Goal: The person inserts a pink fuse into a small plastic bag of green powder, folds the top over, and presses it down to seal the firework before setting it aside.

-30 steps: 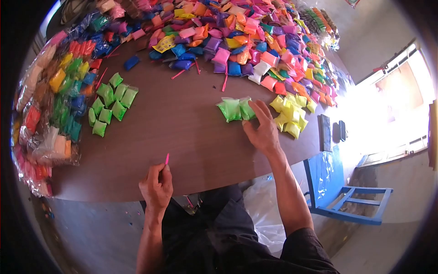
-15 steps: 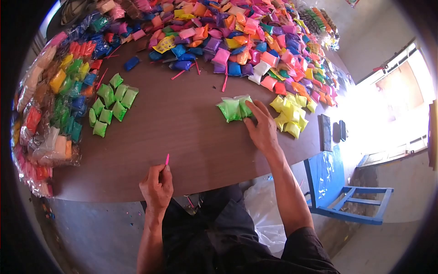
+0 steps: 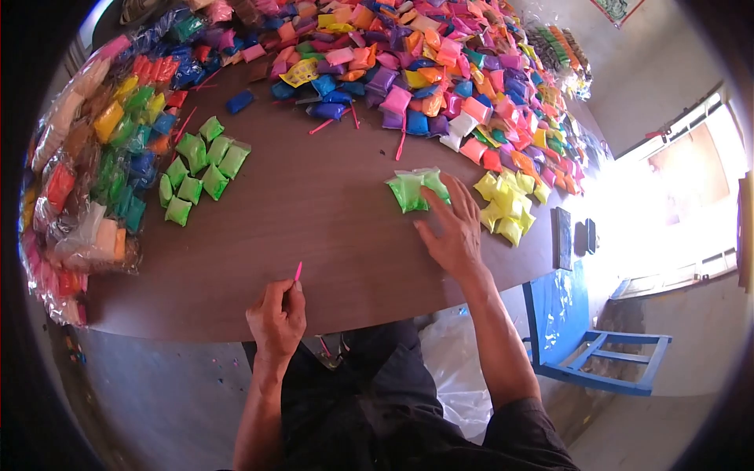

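Near the table's front edge, my left hand [image 3: 276, 320] is closed around a small pink plastic stick [image 3: 298, 272], whose tip points up and away from me. My right hand [image 3: 455, 235] reaches over the table with thumb and fingers apart. Its fingertips overlap the right side of a few bright green packets [image 3: 408, 192] lying side by side in clear wrap. Just right of that hand sits a heap of yellow packets [image 3: 506, 206]. Several more green packets [image 3: 214, 155] lie in a loose group at the left.
A large pile of multicoloured packets [image 3: 424, 74] covers the table's far side. Bagged packets [image 3: 102, 188] line the left edge. Pink sticks [image 3: 401, 135] and a blue packet [image 3: 240, 101] lie before the pile. A blue chair [image 3: 559, 314] stands at the right, beside a dark flat object [image 3: 562, 238].
The view has shifted slightly. My right thumb has spread away from the green packets, and the hand has drawn back a little. My left hand still grips the pink stick.
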